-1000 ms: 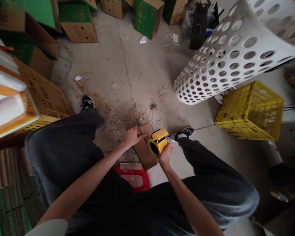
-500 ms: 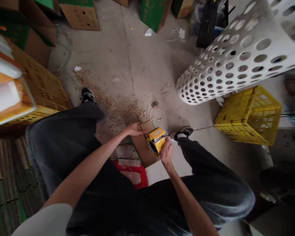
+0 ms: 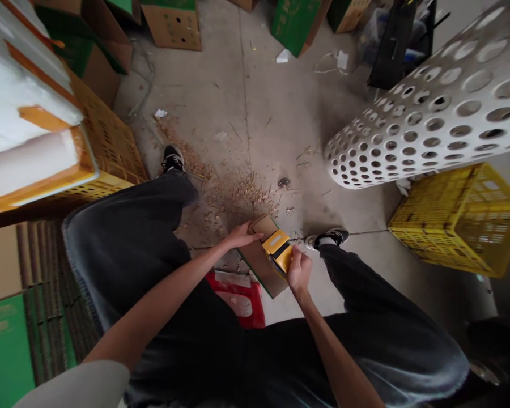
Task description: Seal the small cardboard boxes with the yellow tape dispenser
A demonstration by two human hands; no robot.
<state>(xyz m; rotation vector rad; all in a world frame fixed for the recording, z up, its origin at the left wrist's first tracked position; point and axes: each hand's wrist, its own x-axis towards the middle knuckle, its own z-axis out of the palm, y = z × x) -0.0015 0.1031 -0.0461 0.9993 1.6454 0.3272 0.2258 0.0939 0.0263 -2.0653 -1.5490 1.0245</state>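
I sit with legs apart over a small brown cardboard box (image 3: 261, 258) with a green side, standing on the concrete floor between my feet. My left hand (image 3: 240, 233) rests on the box's far top edge, fingers laid over the flap. My right hand (image 3: 300, 271) is closed round the handle of a yellow tape dispenser (image 3: 277, 249), which presses on the box's top near its right edge. A red stool (image 3: 238, 297) shows under me, partly hidden by my legs.
Wood chips and debris litter the floor beyond the box. A white perforated panel (image 3: 429, 124) leans at the right above a yellow crate (image 3: 459, 221). Orange crates (image 3: 97, 153) with white foam stand at the left. Green and brown cartons (image 3: 172, 22) line the back.
The tape dispenser has tipped down flat onto the box top and slid along it. My left hand has shifted slightly on the flap. The camera has swung a little left.
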